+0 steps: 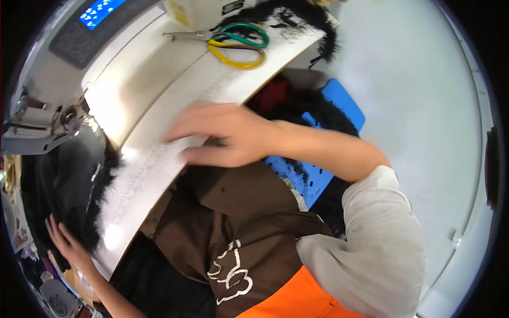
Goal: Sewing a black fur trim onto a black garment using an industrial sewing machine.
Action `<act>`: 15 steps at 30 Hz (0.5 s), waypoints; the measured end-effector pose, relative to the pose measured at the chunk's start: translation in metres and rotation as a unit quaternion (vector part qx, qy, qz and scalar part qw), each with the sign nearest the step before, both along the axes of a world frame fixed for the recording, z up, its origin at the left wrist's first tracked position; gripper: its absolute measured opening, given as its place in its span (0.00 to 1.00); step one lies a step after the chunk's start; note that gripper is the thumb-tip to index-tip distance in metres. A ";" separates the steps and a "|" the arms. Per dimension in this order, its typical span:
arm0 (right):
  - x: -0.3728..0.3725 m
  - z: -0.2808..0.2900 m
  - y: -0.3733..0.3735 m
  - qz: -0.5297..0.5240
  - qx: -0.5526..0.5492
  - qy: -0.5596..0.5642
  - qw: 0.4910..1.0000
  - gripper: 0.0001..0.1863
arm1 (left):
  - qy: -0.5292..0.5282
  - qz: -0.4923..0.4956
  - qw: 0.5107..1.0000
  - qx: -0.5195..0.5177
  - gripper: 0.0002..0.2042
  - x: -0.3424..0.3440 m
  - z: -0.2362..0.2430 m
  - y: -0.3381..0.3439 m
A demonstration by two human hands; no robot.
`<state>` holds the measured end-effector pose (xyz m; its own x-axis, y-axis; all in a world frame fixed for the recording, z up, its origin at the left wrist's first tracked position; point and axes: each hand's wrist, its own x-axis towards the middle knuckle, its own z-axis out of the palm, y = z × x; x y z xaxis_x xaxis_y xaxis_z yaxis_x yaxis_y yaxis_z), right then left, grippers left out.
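My left hand (68, 243) lies at the near end of the black fabric piece (66, 175), its fingers stretched out and apart. That piece looks smooth and slightly shiny, with a fuzzy, fur-like edge on its right side. Its far end lies beneath the sewing machine's needle area (74, 119). My right hand (228, 135), somewhat blurred, hovers over the white table's front edge, thumb and fingers apart and no object visible between them. Beyond it, scissors (238, 46) with one green and one yellow handle lie on the white table (183, 87), blades pointing left.
Black furry scraps (297, 18) hang over the table's far right corner. A control panel (79, 37) with a blue screen is at the top left. Below the table edge, a blue plastic seat or bin (344, 106) carries black fuzzy material. A brown apron (249, 191) covers my lap.
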<state>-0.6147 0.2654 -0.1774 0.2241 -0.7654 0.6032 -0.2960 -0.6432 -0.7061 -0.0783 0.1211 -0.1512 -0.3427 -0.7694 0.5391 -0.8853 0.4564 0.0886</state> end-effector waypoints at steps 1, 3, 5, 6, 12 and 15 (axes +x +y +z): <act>-0.017 -0.010 0.035 -0.111 0.025 -0.038 0.993 0.09 | -0.006 -0.018 0.999 -0.038 0.19 -0.017 0.005 -0.002; -0.046 -0.029 0.097 -0.258 0.107 -0.011 0.960 0.06 | -0.070 -0.034 0.992 -0.101 0.18 -0.035 0.025 0.011; -0.074 -0.066 0.155 -0.381 0.312 0.020 0.870 0.08 | -0.083 -0.054 0.991 -0.085 0.17 -0.053 0.039 0.038; -0.091 -0.093 0.182 -0.414 0.347 0.032 0.841 0.10 | -0.113 -0.074 0.988 -0.079 0.16 -0.059 0.043 0.047; -0.181 -0.209 0.267 -0.564 0.262 0.265 0.736 0.17 | -0.131 -0.143 0.979 -0.069 0.15 -0.134 0.052 0.103; -0.193 -0.233 0.265 -0.613 0.396 0.277 0.625 0.23 | -0.062 -0.217 0.974 -0.004 0.13 -0.172 0.028 0.120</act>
<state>-0.8078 0.5301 -0.4104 -0.8176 -0.5755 0.0164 -0.5632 0.7936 -0.2304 -0.2502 0.2413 -0.1236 -0.6984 -0.5326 0.4781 -0.6118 0.7909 -0.0124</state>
